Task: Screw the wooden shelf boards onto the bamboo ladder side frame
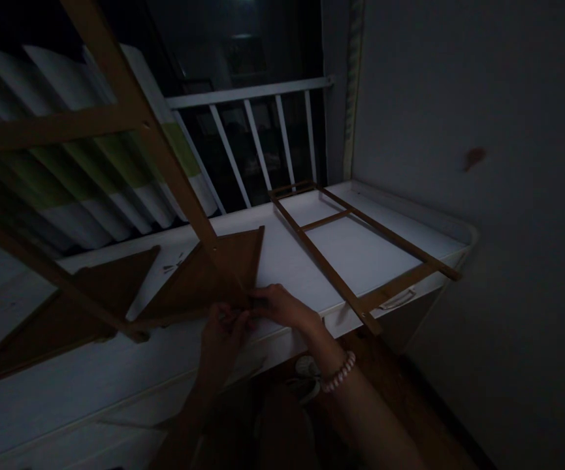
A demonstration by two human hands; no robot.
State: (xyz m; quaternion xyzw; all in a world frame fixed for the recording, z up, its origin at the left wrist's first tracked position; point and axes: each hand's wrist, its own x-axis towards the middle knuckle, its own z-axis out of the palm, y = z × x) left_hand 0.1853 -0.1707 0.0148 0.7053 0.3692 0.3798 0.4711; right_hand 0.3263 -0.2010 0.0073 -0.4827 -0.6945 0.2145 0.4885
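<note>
In the dim head view, an upright brown wooden frame [172, 173] stands over a brown wooden panel [198, 274] on a white surface. Both my hands meet at the foot of the frame's nearer leg, by the panel's front corner. My right hand [279, 305], with a beaded bracelet [339, 372] on its wrist, has its thumb and fingers closed against the leg's lower end. Close beside it, my left hand [223, 333] has bent fingers pinched together at the same corner. Anything small between the fingers is too dark to make out.
A second wooden frame [321, 261] lies flat at the right, its ends past the front edge. Another brown panel [81, 307] lies left. Several small pieces [172, 266] lie between the panels. Behind are a white railing [247, 96] and a curtain [91, 170]; a wall [468, 98] bounds the right.
</note>
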